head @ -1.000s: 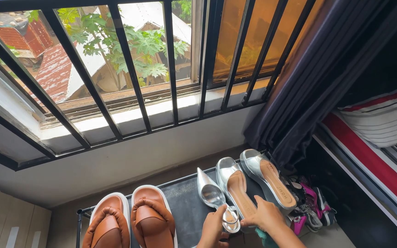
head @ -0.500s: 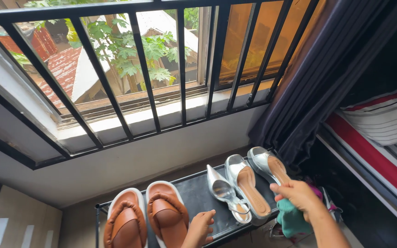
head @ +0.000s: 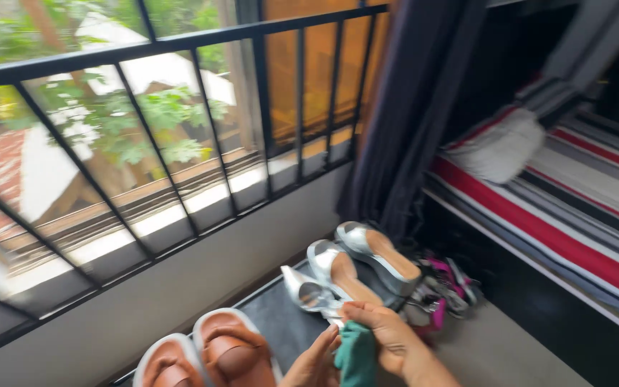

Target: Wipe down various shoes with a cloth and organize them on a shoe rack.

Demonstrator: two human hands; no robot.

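Right hand [head: 388, 337] grips a teal cloth [head: 357, 354] at the frame's lower edge; left hand [head: 314, 362] rests against the cloth's left side, fingers loosely open. Silver pointed shoe [head: 308, 294] lies just beyond both hands on the dark rack [head: 281, 322], with silver sandals [head: 356, 261] to its right and brown sandals [head: 213, 355] to its left.

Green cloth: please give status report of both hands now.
Right hand shut on green cloth. Left hand open, touching the cloth. Silver shoes just beyond; nothing between.
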